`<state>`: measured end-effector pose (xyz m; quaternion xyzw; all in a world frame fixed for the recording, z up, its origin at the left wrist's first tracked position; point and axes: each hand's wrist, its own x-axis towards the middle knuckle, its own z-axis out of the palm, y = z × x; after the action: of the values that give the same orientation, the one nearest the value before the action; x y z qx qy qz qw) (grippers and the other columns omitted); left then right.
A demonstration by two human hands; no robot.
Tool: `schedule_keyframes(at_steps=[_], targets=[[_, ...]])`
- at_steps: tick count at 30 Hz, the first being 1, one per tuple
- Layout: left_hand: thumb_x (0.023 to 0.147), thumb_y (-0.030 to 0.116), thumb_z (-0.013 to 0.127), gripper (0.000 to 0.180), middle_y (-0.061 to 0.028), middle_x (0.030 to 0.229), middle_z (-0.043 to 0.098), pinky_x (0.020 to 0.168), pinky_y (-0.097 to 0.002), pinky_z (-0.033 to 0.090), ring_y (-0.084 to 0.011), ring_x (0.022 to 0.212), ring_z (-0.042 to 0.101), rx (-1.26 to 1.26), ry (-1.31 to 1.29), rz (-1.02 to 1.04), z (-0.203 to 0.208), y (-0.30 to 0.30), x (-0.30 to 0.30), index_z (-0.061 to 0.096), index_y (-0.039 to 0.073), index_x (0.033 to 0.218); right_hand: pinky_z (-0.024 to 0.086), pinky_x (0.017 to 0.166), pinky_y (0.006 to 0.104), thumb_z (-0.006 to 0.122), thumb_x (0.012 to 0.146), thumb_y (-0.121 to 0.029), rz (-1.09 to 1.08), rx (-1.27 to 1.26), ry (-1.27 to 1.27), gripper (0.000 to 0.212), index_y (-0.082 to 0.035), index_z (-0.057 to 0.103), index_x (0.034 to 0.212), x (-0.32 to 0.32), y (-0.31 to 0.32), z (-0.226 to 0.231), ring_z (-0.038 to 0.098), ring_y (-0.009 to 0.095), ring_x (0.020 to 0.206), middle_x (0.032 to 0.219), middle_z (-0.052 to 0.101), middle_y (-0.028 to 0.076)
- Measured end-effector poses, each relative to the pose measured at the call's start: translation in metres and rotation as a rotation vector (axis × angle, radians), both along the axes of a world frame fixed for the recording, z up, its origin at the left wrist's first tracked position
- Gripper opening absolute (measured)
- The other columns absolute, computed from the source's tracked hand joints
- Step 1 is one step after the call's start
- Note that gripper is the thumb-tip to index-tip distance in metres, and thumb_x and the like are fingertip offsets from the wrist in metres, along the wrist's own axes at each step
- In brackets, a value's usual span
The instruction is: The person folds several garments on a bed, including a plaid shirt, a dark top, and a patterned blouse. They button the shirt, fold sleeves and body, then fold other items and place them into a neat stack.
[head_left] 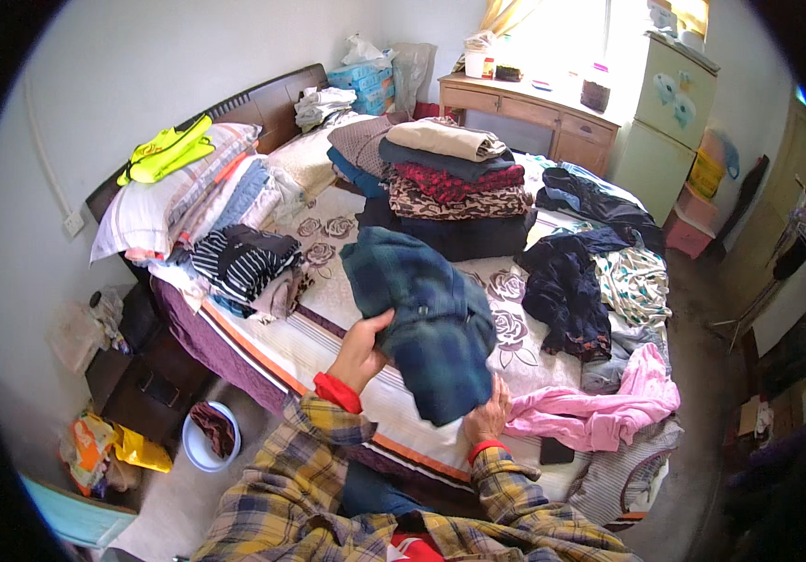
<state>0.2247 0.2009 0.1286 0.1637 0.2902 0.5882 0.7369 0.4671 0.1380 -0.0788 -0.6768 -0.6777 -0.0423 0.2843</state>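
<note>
A folded blue-and-green plaid shirt (426, 323) is held up over the bed, tilted, between my two hands. My left hand (361, 354) grips its left edge, thumb on top and the other fingers partly hidden beneath. At its lower right corner, my right hand (487, 412) closes on the cloth, some fingers out of sight. A rumpled pink garment (609, 403) lies right beside my right hand, with a dark phone-like rectangle (556, 451) below it. Just beyond the shirt rises a stack of folded clothes (459, 173), with a beige piece on top.
Loose dark clothes (562, 290) and a white patterned garment (633, 278) spread along the bed's right side. Striped clothing (239, 262) and a pillow (178, 197) with a neon-yellow vest (169, 155) lie left. A blue-white basin (211, 454) stands on the floor beside a dark nightstand (145, 389).
</note>
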Motion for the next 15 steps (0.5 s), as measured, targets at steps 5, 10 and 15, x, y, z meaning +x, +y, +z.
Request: schedule_keyframes(at_steps=[5, 10, 15], targets=[[0.094, 0.012, 0.056, 0.028, -0.0134, 0.116, 0.064, 0.096, -0.0397, 0.049, -0.0267, 0.105, 0.062, 0.301, -0.057, 0.034, 0.083, 0.09, 0.04, 0.059, -0.002, 0.118, 0.025, 0.11, 0.0485, 0.051, 0.087, -0.016, -0.021, 0.038, -0.035, 0.047, 0.002, 0.048, 0.13, -0.003, 0.0, -0.006, 0.038, 0.033, 0.132, 0.14, 0.046, 0.017], [0.095, 0.015, 0.054, 0.021, -0.011, 0.11, 0.065, 0.087, -0.0439, 0.054, -0.0262, 0.101, 0.063, 0.511, -0.184, 0.148, 0.217, 0.233, 0.083, 0.058, 0.004, 0.112, 0.023, 0.113, 0.0477, 0.052, 0.084, -0.014, -0.022, 0.004, 0.035, 0.047, 0.002, 0.048, 0.128, -0.004, 0.0, -0.002, 0.037, 0.034, 0.132, 0.138, 0.046, 0.017], [0.097, 0.016, 0.047, 0.024, -0.0129, 0.112, 0.064, 0.092, -0.043, 0.052, -0.0263, 0.103, 0.063, 0.594, -0.188, 0.257, 0.25, 0.356, 0.096, 0.059, 0.002, 0.114, 0.025, 0.111, 0.0484, 0.056, 0.08, -0.016, -0.015, 0.008, 0.015, 0.052, 0.002, 0.047, 0.128, -0.002, 0.005, -0.007, 0.037, 0.034, 0.131, 0.139, 0.044, 0.018]])
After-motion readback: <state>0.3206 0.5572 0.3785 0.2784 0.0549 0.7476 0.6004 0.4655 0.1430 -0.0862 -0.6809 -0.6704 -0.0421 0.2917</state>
